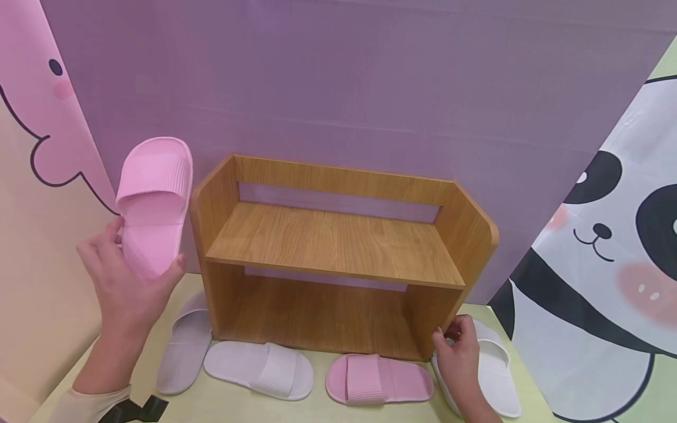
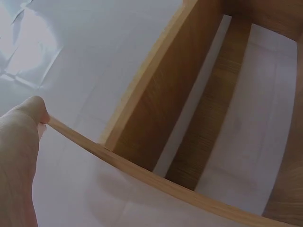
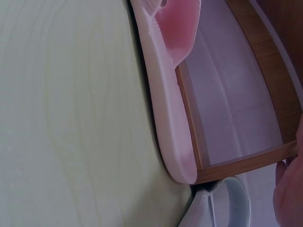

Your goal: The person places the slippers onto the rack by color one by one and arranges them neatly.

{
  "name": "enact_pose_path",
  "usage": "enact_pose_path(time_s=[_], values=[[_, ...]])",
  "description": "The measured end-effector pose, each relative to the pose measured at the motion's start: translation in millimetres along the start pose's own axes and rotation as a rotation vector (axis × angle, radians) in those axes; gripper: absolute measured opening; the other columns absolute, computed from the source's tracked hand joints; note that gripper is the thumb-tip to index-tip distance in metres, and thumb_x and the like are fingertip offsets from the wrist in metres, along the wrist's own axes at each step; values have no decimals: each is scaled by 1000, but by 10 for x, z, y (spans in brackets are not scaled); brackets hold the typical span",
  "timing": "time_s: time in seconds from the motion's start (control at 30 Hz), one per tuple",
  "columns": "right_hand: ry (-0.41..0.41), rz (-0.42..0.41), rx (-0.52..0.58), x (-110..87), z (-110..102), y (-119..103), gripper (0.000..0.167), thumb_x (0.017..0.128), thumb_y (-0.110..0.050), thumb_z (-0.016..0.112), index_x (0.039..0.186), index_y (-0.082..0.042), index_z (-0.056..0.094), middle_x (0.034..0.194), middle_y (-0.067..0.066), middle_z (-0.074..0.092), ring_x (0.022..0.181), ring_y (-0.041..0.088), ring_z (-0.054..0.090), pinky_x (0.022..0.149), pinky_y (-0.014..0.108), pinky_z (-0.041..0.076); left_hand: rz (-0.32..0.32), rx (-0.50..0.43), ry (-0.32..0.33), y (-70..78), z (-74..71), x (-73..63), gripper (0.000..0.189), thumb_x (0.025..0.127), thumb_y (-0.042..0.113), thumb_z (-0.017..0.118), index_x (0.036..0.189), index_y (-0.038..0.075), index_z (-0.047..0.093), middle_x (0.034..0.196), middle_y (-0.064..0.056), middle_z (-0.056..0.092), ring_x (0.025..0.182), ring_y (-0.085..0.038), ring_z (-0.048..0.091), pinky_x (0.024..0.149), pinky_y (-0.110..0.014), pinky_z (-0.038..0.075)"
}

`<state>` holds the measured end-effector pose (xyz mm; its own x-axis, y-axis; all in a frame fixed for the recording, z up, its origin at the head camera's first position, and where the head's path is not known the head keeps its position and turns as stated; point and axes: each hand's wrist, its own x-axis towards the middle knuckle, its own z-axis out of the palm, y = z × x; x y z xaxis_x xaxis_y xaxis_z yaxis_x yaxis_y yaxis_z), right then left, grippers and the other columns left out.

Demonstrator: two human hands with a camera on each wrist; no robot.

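At left, the left hand (image 1: 127, 285) curls round a slipper (image 1: 154, 217); lower right, the right hand (image 1: 459, 352) pinches the two-tier rack (image 1: 338, 241).

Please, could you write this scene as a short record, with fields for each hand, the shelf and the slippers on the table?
Left hand: holds a pink slipper, raised
Right hand: grips right side of shelf, low at front
Shelf: wooden, two levels
Front of shelf: white slipper, second pink slipper
Left of shelf: greyish slipper
Right of shelf: white footwear, partly hidden by right hand
Table: pale
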<state>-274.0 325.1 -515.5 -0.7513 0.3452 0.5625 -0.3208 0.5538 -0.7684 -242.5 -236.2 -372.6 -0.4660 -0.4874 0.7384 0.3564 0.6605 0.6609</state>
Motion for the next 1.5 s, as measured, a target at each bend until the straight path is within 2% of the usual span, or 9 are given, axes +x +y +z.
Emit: enact_pose_path(time_s=[0.07, 0.13, 0.2, 0.3, 0.37, 0.47, 0.67, 1.1, 1.5], values=[[1, -8, 7, -1, 3, 4, 24, 92, 17, 66, 110, 4, 56, 104, 10, 65, 90, 6, 60, 81, 10, 48, -9, -3, 2, 24, -7, 15, 106, 68, 24, 95, 162, 8, 49, 131, 20, 32, 122, -3, 38, 94, -20, 35], [5, -18, 8, -3, 5, 4, 24, 92, 17, 66, 109, 4, 56, 103, 10, 65, 89, 5, 60, 81, 10, 48, -16, -2, -5, 51, -13, 24, 106, 68, 22, 95, 162, 9, 48, 131, 25, 26, 122, -2, 38, 94, -19, 36], [8, -26, 13, -6, 6, 1, 24, 91, 18, 65, 109, 5, 56, 103, 10, 65, 89, 5, 60, 81, 10, 48, -22, -1, -19, 80, -15, 30, 107, 68, 20, 96, 163, 11, 48, 132, 19, 33, 124, -6, 40, 95, -20, 37], [10, -32, 13, -11, 8, -3, 23, 91, 17, 65, 109, 5, 56, 103, 10, 65, 89, 4, 60, 81, 10, 48, -21, -6, -52, 133, -13, 28, 109, 69, 15, 97, 165, 12, 46, 139, -2, 42, 128, -15, 43, 98, -25, 40], [10, -33, 15, -11, 9, 0, 23, 91, 17, 66, 108, 5, 56, 103, 10, 65, 89, 4, 61, 81, 10, 48, -19, -16, -76, 178, 0, 26, 109, 69, 14, 97, 165, 13, 46, 144, -16, 42, 132, -20, 43, 101, -31, 41], [12, -36, 11, -7, 11, 8, 23, 92, 17, 66, 109, 5, 56, 104, 10, 65, 89, 4, 61, 81, 10, 48, -15, -27, -108, 252, 34, 18, 108, 71, 17, 97, 165, 12, 46, 146, -24, 39, 135, -28, 42, 105, -44, 44], [11, -38, 12, -2, 7, 20, 23, 91, 17, 66, 109, 5, 57, 103, 10, 65, 89, 5, 60, 81, 11, 49, -13, -45, -161, 399, 136, -21, 109, 72, 21, 99, 167, 12, 45, 146, -22, 39, 139, -31, 42, 106, -59, 47], [15, -57, 10, 7, 6, 8, 24, 90, 18, 65, 108, 6, 56, 102, 10, 65, 89, 6, 62, 80, 13, 50, 99, -111, -186, 553, 443, -131, 109, 71, 32, 97, 165, 6, 48, 135, -28, 40, 131, -37, 41, 98, -52, 41], [16, -38, 1, -4, 5, 5, 23, 90, 13, 67, 109, 5, 56, 103, 9, 66, 91, 16, 65, 81, 12, 50, 65, -81, -256, 684, 629, -220, 108, 74, 31, 98, 166, 5, 47, 138, -24, 40, 131, -38, 41, 100, -56, 40]])
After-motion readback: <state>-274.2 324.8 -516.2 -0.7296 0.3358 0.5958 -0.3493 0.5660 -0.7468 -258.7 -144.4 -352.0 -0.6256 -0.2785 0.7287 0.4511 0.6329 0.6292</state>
